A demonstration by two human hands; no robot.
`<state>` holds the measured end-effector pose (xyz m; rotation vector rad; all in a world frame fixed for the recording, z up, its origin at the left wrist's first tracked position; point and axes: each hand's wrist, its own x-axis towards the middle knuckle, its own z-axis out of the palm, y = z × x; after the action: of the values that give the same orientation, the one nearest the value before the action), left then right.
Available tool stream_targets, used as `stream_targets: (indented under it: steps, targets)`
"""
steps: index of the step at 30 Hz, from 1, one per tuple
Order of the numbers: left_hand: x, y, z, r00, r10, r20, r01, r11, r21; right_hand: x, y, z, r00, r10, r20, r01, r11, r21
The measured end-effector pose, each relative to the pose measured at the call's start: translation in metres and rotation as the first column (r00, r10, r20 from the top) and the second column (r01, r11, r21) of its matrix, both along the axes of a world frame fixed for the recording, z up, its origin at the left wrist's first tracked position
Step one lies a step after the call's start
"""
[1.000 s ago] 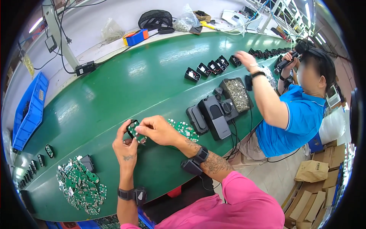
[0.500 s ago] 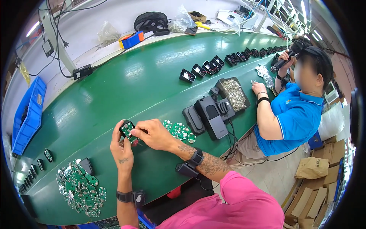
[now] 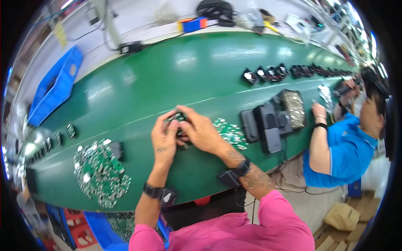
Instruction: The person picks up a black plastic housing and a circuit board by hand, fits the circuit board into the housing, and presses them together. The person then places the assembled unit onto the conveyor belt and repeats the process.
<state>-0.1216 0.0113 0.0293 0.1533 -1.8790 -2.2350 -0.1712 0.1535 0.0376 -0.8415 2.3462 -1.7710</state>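
Observation:
Between my two hands is a small black housing (image 3: 179,118) with a green circuit board in it, partly covered by my fingers and blurred. My left hand (image 3: 163,138) grips it from the left, with the thumb across its near side. From the right, my right hand (image 3: 202,133) closes on the same housing, fingers curled and thumb pressed against it. Beside my right hand lies a small spread of green circuit boards (image 3: 229,133). A larger heap of circuit boards (image 3: 98,171) lies to the left of my left forearm, with a black housing (image 3: 114,150) at its edge.
Black devices and a bin of small metal parts (image 3: 294,109) stand to the right. Rows of black housings (image 3: 272,74) line the far right; several filled ones (image 3: 71,130) stand at left near a blue crate (image 3: 54,88). A co-worker in a blue shirt (image 3: 343,152) works at right.
The view has turned, so the table appears shifted right and up. My right hand has moved from the board's face to wrap around the housing, which is now more covered.

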Motion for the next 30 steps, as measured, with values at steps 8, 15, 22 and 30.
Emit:
stream_targets:
  steps: [8,15,22,30]
  targets:
    - [0.005,-0.008,0.006,1.000,-0.001,0.016,-0.001,0.994,0.113,0.007,-0.010,0.003,1.000,0.019,-0.024,-0.018,0.999,0.033]
    - [0.007,-0.010,0.014,0.996,-0.078,0.032,0.073,0.989,0.130,0.006,-0.005,0.012,0.999,0.026,-0.045,-0.023,0.998,0.057]
    - [0.006,-0.006,0.006,1.000,0.002,0.004,-0.002,0.999,-0.047,0.009,-0.009,0.006,0.997,-0.010,-0.078,0.018,0.994,0.112]
    - [0.009,0.003,0.004,0.989,0.103,-0.102,-0.110,0.992,-0.068,0.013,-0.016,0.001,0.999,-0.042,-0.020,0.040,0.993,-0.113]
